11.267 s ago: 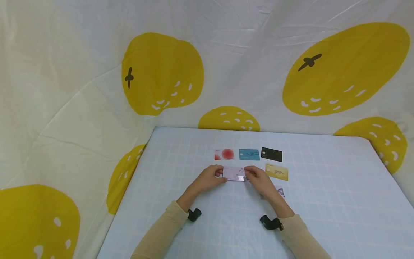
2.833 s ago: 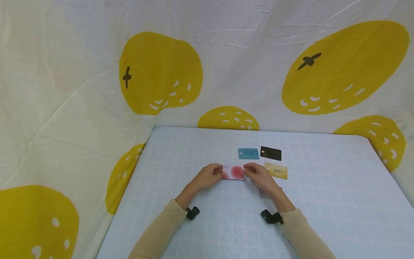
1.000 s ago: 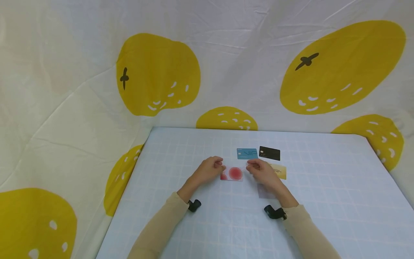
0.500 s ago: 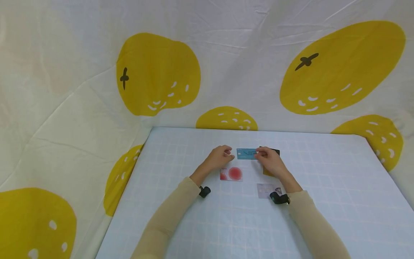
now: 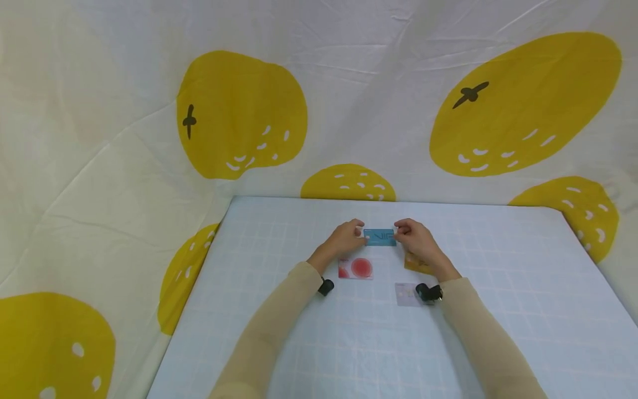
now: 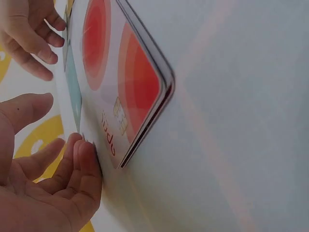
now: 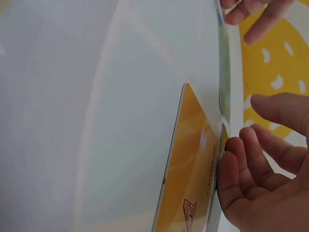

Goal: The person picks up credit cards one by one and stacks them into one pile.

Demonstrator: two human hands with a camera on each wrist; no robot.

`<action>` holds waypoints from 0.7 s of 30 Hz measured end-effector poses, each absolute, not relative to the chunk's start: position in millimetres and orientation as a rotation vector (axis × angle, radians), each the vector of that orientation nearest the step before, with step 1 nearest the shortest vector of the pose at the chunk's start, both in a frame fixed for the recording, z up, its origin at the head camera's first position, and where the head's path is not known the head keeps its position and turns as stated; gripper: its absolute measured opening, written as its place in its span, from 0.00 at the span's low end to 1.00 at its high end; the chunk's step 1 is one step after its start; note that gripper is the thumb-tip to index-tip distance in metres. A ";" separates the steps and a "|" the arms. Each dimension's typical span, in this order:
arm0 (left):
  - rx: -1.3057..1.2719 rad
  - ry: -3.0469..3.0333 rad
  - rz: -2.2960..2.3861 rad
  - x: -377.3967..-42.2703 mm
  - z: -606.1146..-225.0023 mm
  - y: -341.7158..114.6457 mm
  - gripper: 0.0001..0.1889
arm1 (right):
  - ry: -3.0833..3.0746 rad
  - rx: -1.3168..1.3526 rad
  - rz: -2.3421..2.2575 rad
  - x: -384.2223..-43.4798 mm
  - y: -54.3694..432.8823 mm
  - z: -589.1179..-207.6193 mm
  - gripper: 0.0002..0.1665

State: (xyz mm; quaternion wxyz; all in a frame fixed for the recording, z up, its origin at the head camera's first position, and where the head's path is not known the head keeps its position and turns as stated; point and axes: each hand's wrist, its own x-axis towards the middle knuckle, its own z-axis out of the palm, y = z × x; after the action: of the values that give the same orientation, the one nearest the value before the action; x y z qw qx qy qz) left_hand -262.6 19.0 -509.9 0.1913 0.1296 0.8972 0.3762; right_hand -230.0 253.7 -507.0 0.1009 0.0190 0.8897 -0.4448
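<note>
1. Fingers of the left hand [image 5: 345, 238] loosely bent, thumb apart from fingertips, just at the left edge of the blue card [image 5: 380, 237]; no firm pinch to be seen.
2. Likewise on the right hand [image 5: 420, 239]: relaxed, unclenched fingers at the right edge of the same card, no grasp apparent. Cannot tell for sure whether either thumb touches it.
3. Blue card flat on the table [image 5: 279, 238], between the two sets of fingertips.
4. Just changed: both hands moved on from the red-and-white card [image 5: 355, 269] to opposite ends of the blue one. Judged from that, red-and-white card let go and blue card now the piece being worked on, with no lift visible so far.
5. Nearer the body than the left fingers: red-and-white card, on top of at least one more layer by its doubled edge.
6. Below the right fingers, partly covered: yellow card [image 7: 186, 145]. Farther below: pale card [image 5: 406, 295], partly behind the black wrist camera [image 5: 428, 292].
7. Writing between the fingertips: large "VI" plus a third letter, P or F, on blue. Red lettering beside a chip on red-and-white, not safely readable; dark emblem and tiny characters on yellow, too blurred to read. No brand identifiable.
</note>
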 end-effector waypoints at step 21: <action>0.429 2.625 0.835 -262.6 -509.7 24.7 0.24 | 2.681 -0.023 -1.160 -236.5 253.2 -518.2 0.25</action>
State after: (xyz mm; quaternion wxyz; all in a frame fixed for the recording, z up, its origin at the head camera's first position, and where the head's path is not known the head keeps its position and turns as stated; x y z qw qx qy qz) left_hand -262.6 24.7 -509.7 0.1760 0.1515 0.9269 0.2949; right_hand -236.5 253.2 -518.2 0.1100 -0.0078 0.9122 -0.3947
